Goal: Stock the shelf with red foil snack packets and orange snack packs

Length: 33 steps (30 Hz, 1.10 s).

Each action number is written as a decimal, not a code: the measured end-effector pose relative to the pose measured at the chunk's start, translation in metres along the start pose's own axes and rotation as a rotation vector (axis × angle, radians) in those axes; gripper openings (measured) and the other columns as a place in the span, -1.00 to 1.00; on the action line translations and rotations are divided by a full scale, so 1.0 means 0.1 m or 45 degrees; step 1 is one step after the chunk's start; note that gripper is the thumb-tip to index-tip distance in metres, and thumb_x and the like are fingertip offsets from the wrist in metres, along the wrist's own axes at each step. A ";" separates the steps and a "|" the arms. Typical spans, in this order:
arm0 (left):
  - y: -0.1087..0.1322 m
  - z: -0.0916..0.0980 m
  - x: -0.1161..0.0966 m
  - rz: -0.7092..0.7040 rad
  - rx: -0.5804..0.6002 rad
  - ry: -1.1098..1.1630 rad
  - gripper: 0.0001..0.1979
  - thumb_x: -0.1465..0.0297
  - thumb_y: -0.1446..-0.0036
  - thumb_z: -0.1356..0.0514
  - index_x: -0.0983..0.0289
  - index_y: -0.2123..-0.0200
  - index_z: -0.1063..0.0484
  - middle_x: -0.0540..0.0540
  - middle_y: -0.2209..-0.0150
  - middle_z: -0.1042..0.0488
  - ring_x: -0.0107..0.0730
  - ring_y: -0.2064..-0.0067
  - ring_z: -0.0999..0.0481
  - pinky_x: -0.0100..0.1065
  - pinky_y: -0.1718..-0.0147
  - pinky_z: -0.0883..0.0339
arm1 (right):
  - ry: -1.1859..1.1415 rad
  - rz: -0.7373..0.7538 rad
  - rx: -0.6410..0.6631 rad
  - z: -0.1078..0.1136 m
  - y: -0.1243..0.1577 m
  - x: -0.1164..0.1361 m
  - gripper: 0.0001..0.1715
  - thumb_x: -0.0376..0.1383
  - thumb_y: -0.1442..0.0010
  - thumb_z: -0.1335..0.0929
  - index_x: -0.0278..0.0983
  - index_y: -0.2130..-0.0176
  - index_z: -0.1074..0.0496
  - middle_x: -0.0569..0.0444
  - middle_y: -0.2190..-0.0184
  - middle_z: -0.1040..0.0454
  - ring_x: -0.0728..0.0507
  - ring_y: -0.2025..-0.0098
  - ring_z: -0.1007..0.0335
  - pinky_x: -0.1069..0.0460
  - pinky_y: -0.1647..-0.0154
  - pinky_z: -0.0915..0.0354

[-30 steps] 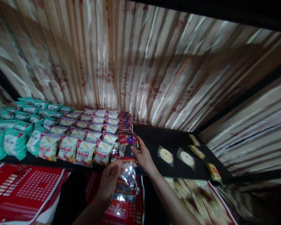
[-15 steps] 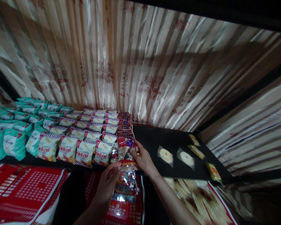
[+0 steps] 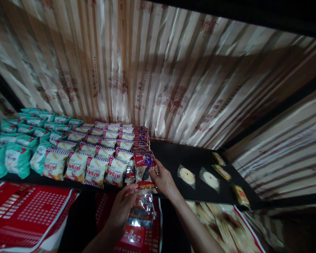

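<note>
A dark red snack packet (image 3: 143,162) with a purple patch stands at the shelf's front edge, its top leaning back. My right hand (image 3: 165,180) grips its right side, fingers on the front. At its lower left corner, my left hand (image 3: 123,202) is curled with fingertips pinching the edge. Behind it runs a row of matching red packets (image 3: 140,136). White snack bags (image 3: 95,170) with red print and striped tops stand in rows just left. Below my hands, shiny packets (image 3: 140,219) lie over a red basket (image 3: 154,239).
Teal bags (image 3: 18,160) fill the left of the black shelf (image 3: 165,154). To the right lie two round wrapped pastries (image 3: 186,175) and several yellow packets (image 3: 241,195). Another red basket (image 3: 34,214) is lower left. A pleated printed sheet (image 3: 158,70) hangs behind.
The view has shifted very slightly. Both hands keep nearly the same place on the red packet, which sits a touch further right in the picture.
</note>
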<state>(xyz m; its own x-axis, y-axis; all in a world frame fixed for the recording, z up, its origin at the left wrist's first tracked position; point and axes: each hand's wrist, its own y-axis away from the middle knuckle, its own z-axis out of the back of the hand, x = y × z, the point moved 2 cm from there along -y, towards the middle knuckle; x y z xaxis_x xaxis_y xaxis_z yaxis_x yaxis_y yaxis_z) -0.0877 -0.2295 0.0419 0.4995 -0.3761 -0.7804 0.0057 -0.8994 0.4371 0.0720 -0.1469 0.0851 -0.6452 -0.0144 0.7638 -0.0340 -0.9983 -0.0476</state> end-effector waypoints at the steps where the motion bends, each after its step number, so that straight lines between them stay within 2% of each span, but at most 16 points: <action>1: 0.00 0.00 0.00 -0.005 -0.009 0.007 -0.61 0.24 0.20 -0.35 0.27 0.25 -0.48 0.11 0.31 -0.54 -0.28 0.32 -0.53 -0.30 0.34 -0.43 | 0.010 0.008 0.002 0.00 0.00 0.00 -0.39 -0.22 -0.08 -0.30 -0.29 -0.13 -0.32 -0.07 0.19 -0.56 -0.24 0.15 -0.47 -0.07 0.11 -0.32; 6: 0.00 0.00 -0.01 0.036 0.018 0.033 -0.59 0.27 0.27 -0.37 0.30 0.28 -0.48 0.10 0.36 -0.54 -0.28 0.35 -0.52 -0.29 0.33 -0.42 | 0.033 0.023 0.032 0.03 0.04 0.02 -0.36 -0.24 -0.11 -0.26 -0.36 -0.16 -0.27 -0.10 0.12 -0.53 -0.20 0.14 -0.47 -0.03 0.11 -0.33; 12: 0.00 -0.06 -0.03 0.046 -0.007 0.019 -0.54 0.26 0.28 -0.36 0.35 0.25 -0.46 0.13 0.36 -0.54 -0.26 0.33 -0.52 -0.27 0.34 -0.42 | 0.072 -0.027 0.035 0.08 0.05 0.00 -0.35 -0.19 -0.14 -0.24 -0.36 -0.19 -0.22 -0.07 0.16 -0.55 -0.16 0.25 -0.49 -0.02 0.16 -0.35; 14: 0.00 -0.06 -0.02 0.044 -0.006 0.018 -0.56 0.26 0.27 -0.36 0.34 0.25 -0.46 0.12 0.35 -0.54 -0.28 0.34 -0.52 -0.27 0.35 -0.43 | 0.078 -0.007 0.033 0.07 0.04 0.01 -0.34 -0.19 -0.14 -0.24 -0.37 -0.19 -0.22 -0.09 0.15 -0.54 -0.17 0.23 -0.49 -0.03 0.14 -0.35; 18: -0.02 0.01 0.02 0.022 0.004 0.042 -0.59 0.24 0.25 -0.35 0.30 0.27 -0.47 0.13 0.34 -0.56 -0.25 0.35 -0.53 -0.26 0.36 -0.43 | 0.085 0.030 0.070 0.01 0.02 0.05 -0.35 -0.22 -0.14 -0.23 -0.39 -0.20 -0.21 -0.10 0.13 -0.54 -0.16 0.19 -0.49 -0.01 0.12 -0.34; 22: -0.07 0.13 0.05 0.013 -0.113 0.004 -0.56 0.20 0.30 -0.34 0.27 0.28 -0.49 0.10 0.38 -0.56 -0.22 0.35 -0.54 -0.28 0.37 -0.41 | 0.088 0.027 0.103 -0.06 0.02 0.10 -0.34 -0.22 -0.15 -0.23 -0.42 -0.19 -0.21 -0.14 0.12 -0.53 -0.19 0.15 -0.48 -0.02 0.10 -0.32; 27: -0.04 0.21 -0.03 0.102 -0.137 -0.099 -0.50 0.17 0.29 -0.31 0.27 0.21 -0.47 0.09 0.46 -0.56 -0.23 0.35 -0.54 -0.34 0.40 -0.33 | 0.103 0.030 0.200 -0.13 0.02 0.13 -0.35 -0.23 -0.17 -0.21 -0.41 -0.21 -0.18 -0.13 0.16 -0.55 -0.18 0.20 -0.50 -0.02 0.14 -0.33; 33: -0.02 0.25 -0.11 0.104 -0.138 -0.105 -0.47 0.18 0.30 -0.32 0.30 0.19 -0.43 0.09 0.43 -0.57 -0.29 0.37 -0.52 -0.41 0.47 -0.26 | 0.242 0.011 0.197 -0.19 0.05 0.19 -0.38 -0.21 -0.19 -0.23 -0.34 -0.21 -0.20 -0.14 0.14 -0.54 -0.23 0.08 -0.46 -0.05 0.08 -0.29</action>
<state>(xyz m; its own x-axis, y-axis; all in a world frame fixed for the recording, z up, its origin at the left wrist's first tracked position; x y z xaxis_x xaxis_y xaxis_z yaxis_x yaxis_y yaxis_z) -0.1150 -0.2295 0.0382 0.4293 -0.4680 -0.7724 0.0634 -0.8375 0.5427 0.0449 -0.1515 0.0877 -0.7777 -0.0267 0.6280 0.0799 -0.9952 0.0567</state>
